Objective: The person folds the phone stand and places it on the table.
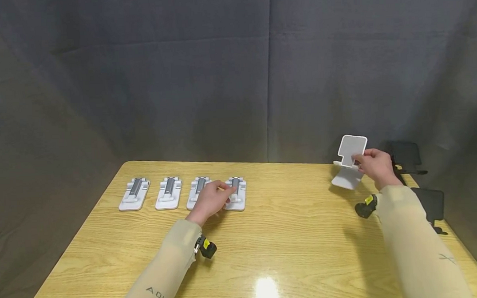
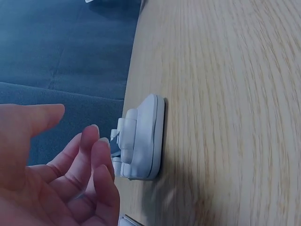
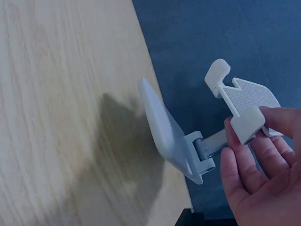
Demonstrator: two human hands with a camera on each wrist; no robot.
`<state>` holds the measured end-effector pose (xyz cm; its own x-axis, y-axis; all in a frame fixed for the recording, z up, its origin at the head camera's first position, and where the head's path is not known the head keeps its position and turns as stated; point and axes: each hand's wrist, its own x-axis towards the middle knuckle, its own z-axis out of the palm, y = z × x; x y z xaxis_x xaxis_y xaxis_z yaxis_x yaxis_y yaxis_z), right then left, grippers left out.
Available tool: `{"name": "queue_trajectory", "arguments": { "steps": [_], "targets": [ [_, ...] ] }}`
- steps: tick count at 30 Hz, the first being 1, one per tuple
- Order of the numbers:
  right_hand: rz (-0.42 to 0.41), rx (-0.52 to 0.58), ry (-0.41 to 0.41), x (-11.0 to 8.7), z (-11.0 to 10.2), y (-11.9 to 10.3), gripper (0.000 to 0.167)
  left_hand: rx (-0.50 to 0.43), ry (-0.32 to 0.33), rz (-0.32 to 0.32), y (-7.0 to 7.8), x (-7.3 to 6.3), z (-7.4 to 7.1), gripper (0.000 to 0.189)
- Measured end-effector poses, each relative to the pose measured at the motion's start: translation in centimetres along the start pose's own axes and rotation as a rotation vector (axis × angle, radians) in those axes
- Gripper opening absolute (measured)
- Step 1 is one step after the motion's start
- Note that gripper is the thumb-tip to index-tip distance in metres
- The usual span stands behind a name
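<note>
In the head view my left hand (image 1: pixel 210 199) is over the table beside a folded white phone stand (image 1: pixel 240 197), the rightmost of a row. The left wrist view shows that stand (image 2: pixel 146 136) lying flat, with my loosely bent fingers (image 2: pixel 101 162) close to its hinge end and the thumb apart from them. Towards the back right, my right hand (image 1: pixel 377 166) pinches an unfolded white phone stand (image 1: pixel 353 148) by its upper plate. In the right wrist view its base (image 3: pixel 171 136) hangs tilted over the table edge, with thumb and fingers around the bracket below the plate.
More folded white stands, the left one (image 1: pixel 134 195), the middle one (image 1: pixel 169 194) and one partly behind my left hand (image 1: pixel 195 195), lie in the row. Black stands (image 1: pixel 407 154) (image 1: pixel 429 203) are at the right table edge. Dark cloth (image 1: pixel 220 101) hangs behind the wooden table (image 1: pixel 290 235).
</note>
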<state>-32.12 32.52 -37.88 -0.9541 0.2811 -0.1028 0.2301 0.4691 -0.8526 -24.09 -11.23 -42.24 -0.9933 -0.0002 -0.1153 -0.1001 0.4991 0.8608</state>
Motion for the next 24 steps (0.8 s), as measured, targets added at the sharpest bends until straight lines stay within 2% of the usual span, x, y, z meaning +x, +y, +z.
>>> {"name": "queue_trajectory", "arguments": {
  "steps": [12,24],
  "targets": [
    [-0.135,0.052,-0.018,-0.7,0.5,-2.9,0.044,-0.158,-0.053,0.05,0.8,0.1,0.5,0.033],
    [-0.199,0.067,-0.055,-2.0,1.7,-5.5,0.049,-0.194,-0.087,0.067,0.9,-0.1,0.8,0.035]
  ]
}}
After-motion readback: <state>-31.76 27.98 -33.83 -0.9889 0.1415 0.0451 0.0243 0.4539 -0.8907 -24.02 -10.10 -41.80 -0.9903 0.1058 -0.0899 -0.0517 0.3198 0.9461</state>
